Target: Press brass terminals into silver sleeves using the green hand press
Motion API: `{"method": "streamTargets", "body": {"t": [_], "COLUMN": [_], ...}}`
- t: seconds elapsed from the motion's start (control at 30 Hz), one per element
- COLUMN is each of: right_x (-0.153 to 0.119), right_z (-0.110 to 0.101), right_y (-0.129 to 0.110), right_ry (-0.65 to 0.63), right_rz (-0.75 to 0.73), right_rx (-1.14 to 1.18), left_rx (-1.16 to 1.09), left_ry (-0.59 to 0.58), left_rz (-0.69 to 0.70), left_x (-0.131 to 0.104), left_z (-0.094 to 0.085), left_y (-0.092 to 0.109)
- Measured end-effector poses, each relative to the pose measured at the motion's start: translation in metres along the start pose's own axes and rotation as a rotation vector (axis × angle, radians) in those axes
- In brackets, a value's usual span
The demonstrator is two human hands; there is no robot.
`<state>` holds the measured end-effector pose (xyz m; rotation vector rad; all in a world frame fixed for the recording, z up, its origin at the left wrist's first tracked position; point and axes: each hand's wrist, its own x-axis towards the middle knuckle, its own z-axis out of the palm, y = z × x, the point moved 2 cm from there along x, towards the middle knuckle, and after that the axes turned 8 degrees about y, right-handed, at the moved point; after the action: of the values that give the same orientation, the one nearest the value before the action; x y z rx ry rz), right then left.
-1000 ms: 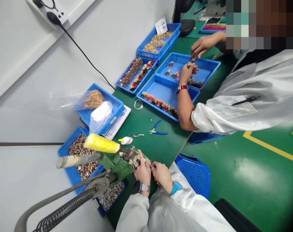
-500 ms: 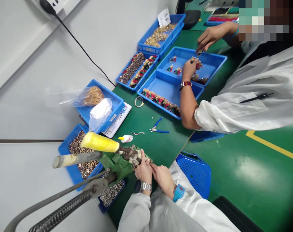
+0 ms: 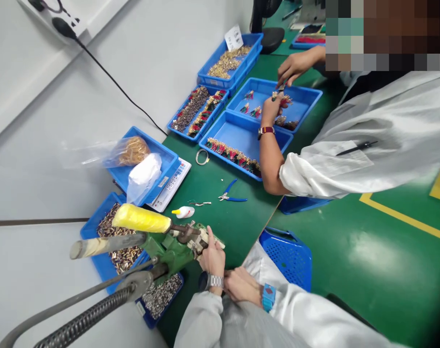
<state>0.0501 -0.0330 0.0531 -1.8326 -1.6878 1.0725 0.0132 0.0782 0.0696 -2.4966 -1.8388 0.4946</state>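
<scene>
- Left hand (image 3: 212,258): at the front of the green press (image 3: 174,256), index finger straight along its head, other fingers curled; can't tell what it grips.
- Right hand (image 3: 243,285): narrow, beside the left wrist, fingertips hidden; can't tell if holding anything.
- Press: on the bench (image 3: 242,220), yellow handle (image 3: 142,218) sticking out toward the wall.
- Blue tray (image 3: 87,230) behind the handles: heaped brown and silver metal pieces, partly blocked by press.
- Small dark blue tray (image 3: 143,315): silver bits, partly hidden by press.
- Blue tray (image 3: 168,170) on scale (image 3: 176,181): clear bag (image 3: 135,151) of gold-brown stuff, white bag (image 3: 146,169).
- Two-row tray (image 3: 172,126): brownish row, red-green-gold row.
- Stacked tray (image 3: 201,77): gold pieces, paper label (image 3: 234,37).
- Near tray (image 3: 242,128): red-green-gold bundles along one side; co-worker's forearm (image 3: 271,162) crosses its end.
- Far tray (image 3: 307,96): loose bundles, co-worker's hands (image 3: 272,110) over it.
- Loose on bench: blue-handled pliers (image 3: 237,199), yellow-tipped bottle (image 3: 185,211), pale ring (image 3: 197,158).
- Blue stool (image 3: 285,256) beside bench.
</scene>
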Motion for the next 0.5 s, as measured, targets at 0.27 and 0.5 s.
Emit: {"method": "streamTargets", "body": {"t": [0.27, 0.5], "right_x": [0.011, 0.05], "right_z": [-0.057, -0.071], "right_y": [0.033, 0.036], "right_ry": [0.202, 0.107], "right_rz": [0.616, 0.594], "right_rx": [0.168, 0.054], "left_rx": [-0.188, -0.219], "left_ry": [0.068, 0.028], "left_rz": [0.196, 0.329], "left_x": [-0.034, -0.051], "left_z": [0.025, 0.036], "left_y": [-0.027, -0.042]}}
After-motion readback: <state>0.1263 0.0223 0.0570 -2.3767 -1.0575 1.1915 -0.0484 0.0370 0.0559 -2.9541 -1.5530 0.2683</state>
